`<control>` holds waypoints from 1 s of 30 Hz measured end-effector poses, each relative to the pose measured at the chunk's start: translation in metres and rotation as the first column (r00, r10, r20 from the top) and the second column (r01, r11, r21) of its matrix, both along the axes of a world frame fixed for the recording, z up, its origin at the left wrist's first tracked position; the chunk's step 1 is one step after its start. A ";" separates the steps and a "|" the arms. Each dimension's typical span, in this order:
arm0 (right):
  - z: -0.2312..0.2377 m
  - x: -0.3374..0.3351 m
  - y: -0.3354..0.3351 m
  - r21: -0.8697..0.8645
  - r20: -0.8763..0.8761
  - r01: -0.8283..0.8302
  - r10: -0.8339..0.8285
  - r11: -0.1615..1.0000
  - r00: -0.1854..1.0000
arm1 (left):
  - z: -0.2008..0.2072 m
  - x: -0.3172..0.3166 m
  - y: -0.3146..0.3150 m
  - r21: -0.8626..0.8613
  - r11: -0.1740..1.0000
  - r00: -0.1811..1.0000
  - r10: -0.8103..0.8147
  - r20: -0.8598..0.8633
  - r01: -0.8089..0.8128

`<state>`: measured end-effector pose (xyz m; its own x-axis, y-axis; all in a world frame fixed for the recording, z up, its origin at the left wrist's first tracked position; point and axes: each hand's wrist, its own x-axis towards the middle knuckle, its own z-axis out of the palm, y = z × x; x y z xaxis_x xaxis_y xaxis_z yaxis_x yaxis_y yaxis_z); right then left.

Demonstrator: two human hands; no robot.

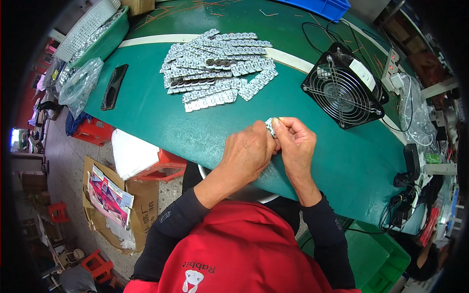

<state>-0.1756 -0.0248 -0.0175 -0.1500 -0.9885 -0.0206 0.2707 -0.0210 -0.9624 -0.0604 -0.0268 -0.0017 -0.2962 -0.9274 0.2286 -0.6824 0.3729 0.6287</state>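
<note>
White piece (pixel 269 126) between left hand (pixel 248 152) and right hand (pixel 296 145); white strips (pixel 210 101) beyond.

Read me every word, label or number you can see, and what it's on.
I won't copy wording, but writing stands here:
Red garment: dark lettering near a white animal figure.
Dark sleeves: pale lettering.
Cardboard: large dark characters.
Pink sheet: too small to read.
White fan label: too small to read.

Green table (pixel 141 102) brightly lit — straight edges bowed — corners black.
</note>
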 end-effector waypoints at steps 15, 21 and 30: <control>0.002 -0.016 -0.006 -0.049 -0.105 -0.015 0.010 0.999 0.994 | 0.014 0.014 -0.016 0.468 0.847 0.912 -0.044 -0.408 0.250; 0.001 -0.017 -0.012 -0.356 -0.395 0.165 -0.308 0.920 0.865 | 0.010 0.014 -0.017 0.533 0.807 0.884 0.028 -0.466 0.255; 0.003 -0.017 -0.009 -0.202 -0.289 0.040 -0.098 0.979 0.952 | 0.012 0.010 -0.017 0.525 0.800 0.866 0.015 -0.499 0.289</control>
<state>-0.1924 -0.0342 -0.0145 -0.1886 -0.9563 0.2235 -0.0340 -0.2210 -0.9747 -0.0499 -0.0439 0.0101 -0.4317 -0.8835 -0.1820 -0.2275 -0.0886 0.9697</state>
